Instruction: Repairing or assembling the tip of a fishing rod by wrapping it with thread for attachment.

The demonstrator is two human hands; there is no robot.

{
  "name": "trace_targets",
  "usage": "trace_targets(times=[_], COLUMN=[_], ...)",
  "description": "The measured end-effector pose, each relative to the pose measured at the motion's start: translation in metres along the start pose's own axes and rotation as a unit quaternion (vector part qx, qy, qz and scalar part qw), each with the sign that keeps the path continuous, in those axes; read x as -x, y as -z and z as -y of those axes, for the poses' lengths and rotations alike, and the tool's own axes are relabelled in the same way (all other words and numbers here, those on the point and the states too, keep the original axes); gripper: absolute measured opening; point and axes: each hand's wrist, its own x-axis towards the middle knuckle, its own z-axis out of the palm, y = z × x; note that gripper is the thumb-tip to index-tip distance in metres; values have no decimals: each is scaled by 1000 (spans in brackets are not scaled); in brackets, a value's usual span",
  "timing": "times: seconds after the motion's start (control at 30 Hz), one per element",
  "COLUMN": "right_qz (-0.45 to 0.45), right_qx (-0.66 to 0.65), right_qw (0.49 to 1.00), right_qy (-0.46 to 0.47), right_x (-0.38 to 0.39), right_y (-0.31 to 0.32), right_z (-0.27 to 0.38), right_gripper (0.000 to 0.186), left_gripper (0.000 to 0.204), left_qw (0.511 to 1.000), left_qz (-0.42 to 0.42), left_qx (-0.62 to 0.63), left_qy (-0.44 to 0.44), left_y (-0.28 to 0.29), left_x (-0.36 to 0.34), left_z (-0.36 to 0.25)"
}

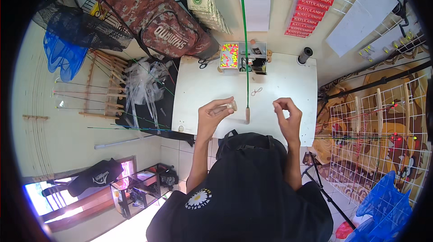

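Above the white table (203, 88), my left hand (214, 115) grips a small translucent roundish object (232, 105) between thumb and fingers. My right hand (288, 118) is raised at the table's right, thumb and fingertips together; anything in them is too small to make out. Between my hands stands a thin green rod (247, 79) with a cork handle (247, 115), its tip running up past the back of the table. A small loop of red cord (256, 91) lies to the right of the rod.
At the back are a compartment box (229, 55) with coloured bits, scissors (203, 63) and a dark cylinder (305, 54). Crumpled plastic (144, 88) and rods on wooden racks are at the left. A wire grid (374, 160) with rods and tripod legs (329, 201) are at the right.
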Motion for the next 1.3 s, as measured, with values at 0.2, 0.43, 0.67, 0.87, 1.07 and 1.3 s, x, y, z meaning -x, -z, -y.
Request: trace_targets(times=[0.2,0.43,0.67,0.87,1.07,1.3], right_qz=[-97,-281,-417,-474,-520,-317], right_qx=[-2,-13,27,94,97,42], right_qw=[995,959,908,874,849,946], right_qy=[-20,-36,-35,-51,-6,-61], right_x=[-2,-4,-9,-4,0,5], right_y=[27,68,108,138,140,77], right_z=[-21,-64,-76,-88,-88,-69], right_gripper=[7,13,18,18,17,5], left_gripper=[30,28,29,26,17,24], left_qw=[999,995,985,976,955,959], left_qz=[-44,-97,-165,-201,-253,-172], left_qx=[-20,11,-12,23,85,-209], left_qy=[-23,-20,51,75,131,81], left_y=[27,74,128,167,165,104], left_x=[-2,-4,10,9,-7,-32], left_z=[3,17,51,102,201,241])
